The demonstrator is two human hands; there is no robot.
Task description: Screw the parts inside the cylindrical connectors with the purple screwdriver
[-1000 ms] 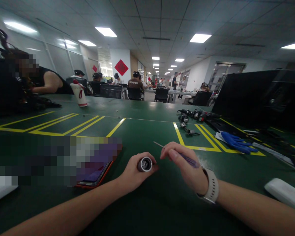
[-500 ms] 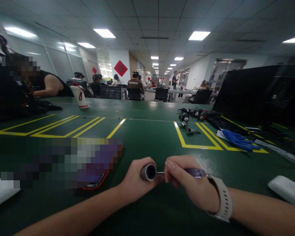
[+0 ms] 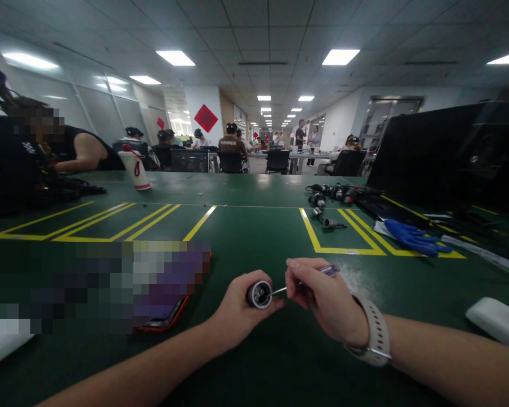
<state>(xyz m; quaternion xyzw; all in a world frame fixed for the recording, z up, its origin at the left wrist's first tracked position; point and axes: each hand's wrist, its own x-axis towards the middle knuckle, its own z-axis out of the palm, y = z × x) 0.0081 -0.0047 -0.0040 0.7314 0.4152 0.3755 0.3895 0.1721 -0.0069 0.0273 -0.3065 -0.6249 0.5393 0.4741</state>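
Note:
My left hand (image 3: 237,308) is wrapped round a short cylindrical metal connector (image 3: 261,294), its open end turned toward me and small parts visible inside. In my right hand (image 3: 318,288) is a screwdriver (image 3: 331,270) with a clear purple handle. Its thin shaft runs left from my fingers, and the tip is at the mouth of the connector. Whether the tip touches a part inside I cannot tell. A pale watch strap circles my right wrist.
Dark cable connectors (image 3: 333,224) lie at the yellow tape on the right. Beside them are a blue glove (image 3: 411,237) and a black monitor (image 3: 441,152). A pouch with an orange edge (image 3: 173,294) lies left, a white cup (image 3: 134,168) behind. A person (image 3: 85,150) sits far left.
The screwdriver has swung from lying level beside the connector to slanting down into its mouth, its handle end raised. The connector's opening now faces me more, showing the inside.

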